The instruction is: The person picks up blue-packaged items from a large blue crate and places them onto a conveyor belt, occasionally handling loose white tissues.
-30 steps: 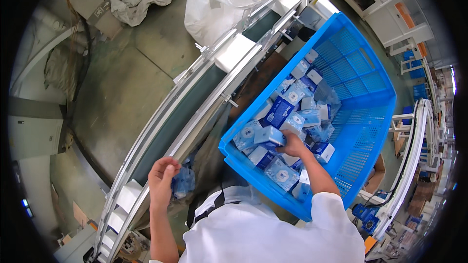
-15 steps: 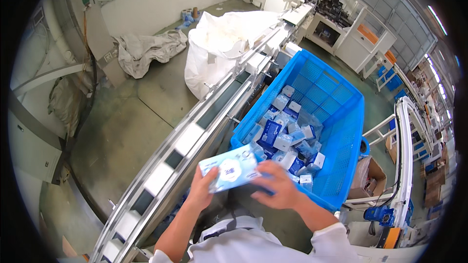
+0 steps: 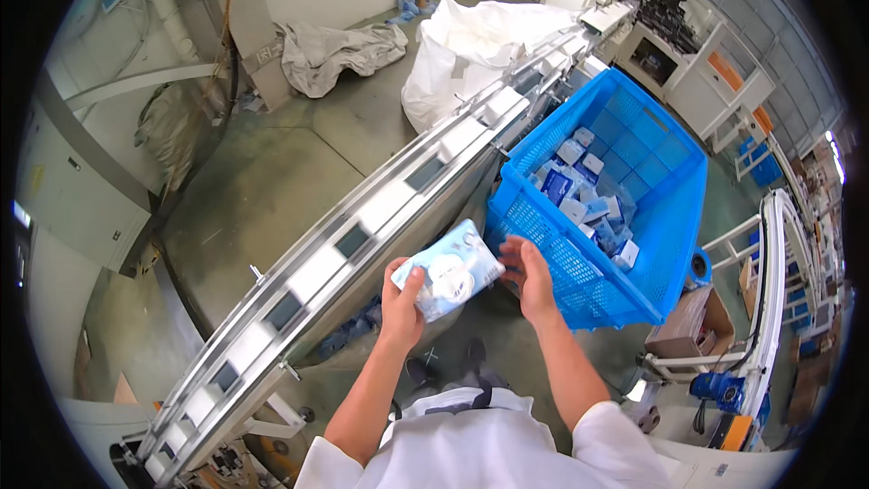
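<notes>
A pale blue and white plastic-wrapped tissue pack is held up in front of my body, tilted with its right end higher. My left hand grips its left end, thumb on the top face. At the pack's right end, my right hand has its fingers apart, close to the wrapper and not closed on it. To the right stands a big blue plastic crate with several tissue packs heaped inside, some pale blue, some dark blue. White blocks sit spaced out along the conveyor on the left.
The narrow conveyor runs diagonally from lower left to a white machine at the far right. Behind it are a large white sack and a crumpled grey cover. A cardboard box and a curved white frame stand right.
The view has shifted, so the crate and conveyor appear higher and farther right. The tissue pack is tilted more steeply, and my right hand has turned more upright beside its end.
</notes>
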Available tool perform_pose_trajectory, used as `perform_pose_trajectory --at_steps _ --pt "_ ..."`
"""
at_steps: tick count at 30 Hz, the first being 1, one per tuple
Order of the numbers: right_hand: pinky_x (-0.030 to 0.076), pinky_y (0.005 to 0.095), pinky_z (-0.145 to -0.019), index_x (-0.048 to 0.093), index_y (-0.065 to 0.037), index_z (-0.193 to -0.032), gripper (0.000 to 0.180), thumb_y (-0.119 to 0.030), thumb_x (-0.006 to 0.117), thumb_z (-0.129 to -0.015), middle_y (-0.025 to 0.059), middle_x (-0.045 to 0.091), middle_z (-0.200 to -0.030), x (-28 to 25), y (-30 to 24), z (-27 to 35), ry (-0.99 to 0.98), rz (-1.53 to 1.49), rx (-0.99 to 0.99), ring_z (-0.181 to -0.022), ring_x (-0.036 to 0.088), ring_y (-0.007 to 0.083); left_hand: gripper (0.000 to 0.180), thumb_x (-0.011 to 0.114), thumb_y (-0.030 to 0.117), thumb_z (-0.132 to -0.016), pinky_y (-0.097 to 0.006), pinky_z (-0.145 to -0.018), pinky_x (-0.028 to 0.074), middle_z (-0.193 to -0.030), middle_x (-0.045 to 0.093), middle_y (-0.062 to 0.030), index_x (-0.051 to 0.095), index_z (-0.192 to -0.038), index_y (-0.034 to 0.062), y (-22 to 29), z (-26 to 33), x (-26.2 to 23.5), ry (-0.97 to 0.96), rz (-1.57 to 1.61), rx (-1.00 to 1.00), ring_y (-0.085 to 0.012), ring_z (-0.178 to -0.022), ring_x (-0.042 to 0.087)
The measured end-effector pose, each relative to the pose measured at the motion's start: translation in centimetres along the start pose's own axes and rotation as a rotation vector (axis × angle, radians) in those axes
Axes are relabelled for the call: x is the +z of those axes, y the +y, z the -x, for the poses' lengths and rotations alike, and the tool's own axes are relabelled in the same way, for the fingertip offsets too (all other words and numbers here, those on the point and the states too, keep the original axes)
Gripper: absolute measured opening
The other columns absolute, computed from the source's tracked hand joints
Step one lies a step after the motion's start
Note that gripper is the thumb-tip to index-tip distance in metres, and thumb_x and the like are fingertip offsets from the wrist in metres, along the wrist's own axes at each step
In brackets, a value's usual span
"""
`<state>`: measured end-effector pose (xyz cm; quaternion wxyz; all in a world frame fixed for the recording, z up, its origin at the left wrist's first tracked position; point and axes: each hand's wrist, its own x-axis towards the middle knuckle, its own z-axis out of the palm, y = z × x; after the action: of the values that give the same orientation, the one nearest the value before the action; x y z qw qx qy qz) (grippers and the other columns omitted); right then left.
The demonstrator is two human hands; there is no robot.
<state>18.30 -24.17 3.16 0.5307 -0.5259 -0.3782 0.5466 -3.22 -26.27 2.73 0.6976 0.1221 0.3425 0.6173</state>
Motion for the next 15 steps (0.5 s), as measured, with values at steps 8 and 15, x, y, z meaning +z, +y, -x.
perform_pose_trajectory --at_steps 8,15 --pt "0.050 0.0402 -0.073 0.059 0.003 -0.110 0.027 -0.015 0.050 -0.093 0.0220 0.064 -0.094 -0.1 2.1 5.7 0.246 0.643 -0.469 -0.085 0.064 0.0371 0.077 0.076 0.009 -0.070 -0.036 -0.103 0.032 -0.125 0.041 -0.0156 0.031 -0.132 -0.0006 -9.5 6.5 1.9 -0.038 -0.758 0.374 -0.0253 -0.119 0.042" --pt "0.048 0.0461 -0.066 0.060 0.000 -0.096 0.016 -0.005 0.052 -0.083 0.0234 0.061 -0.083 -7.7 -0.3 9.6 0.039 0.858 -0.709 -0.077 0.059 0.0423 0.070 0.066 0.006 -0.080 -0.039 -0.098 0.042 -0.126 0.052 -0.0212 0.030 -0.139 -0.0038 -11.1 10.3 5.0 -0.154 -0.781 0.330 -0.0299 -0.115 0.054"
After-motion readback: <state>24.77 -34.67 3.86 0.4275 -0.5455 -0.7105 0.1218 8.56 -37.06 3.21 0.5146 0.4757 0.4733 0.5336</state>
